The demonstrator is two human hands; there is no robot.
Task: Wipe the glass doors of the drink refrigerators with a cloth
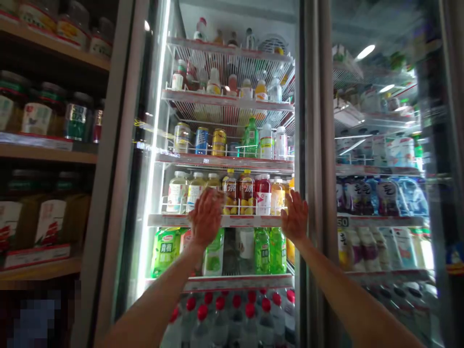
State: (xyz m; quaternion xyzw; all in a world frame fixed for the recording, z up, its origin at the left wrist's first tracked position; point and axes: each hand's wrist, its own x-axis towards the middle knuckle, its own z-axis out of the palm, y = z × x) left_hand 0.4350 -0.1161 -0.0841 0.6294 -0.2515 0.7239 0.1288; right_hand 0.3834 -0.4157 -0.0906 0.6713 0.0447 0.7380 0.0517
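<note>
Both my arms reach toward a lit drinks fridge. My left hand (205, 216) is raised with its fingers stretched up, flat in front of the shelf of juice bottles (232, 193); its fingertips are a little smeared. My right hand (295, 215) is open too, fingers up, at the right end of that shelf (250, 221) beside the fridge's metal frame post (311, 159). Neither hand holds anything. Whether they touch glass or the shelf, I cannot tell.
Green tea bottles (268, 251) fill the shelf below, red-capped water bottles (235, 319) the bottom. Cans (201, 140) stand above. A second fridge door (380, 193) is on the right. Wooden shelves with jars (36, 116) are on the left.
</note>
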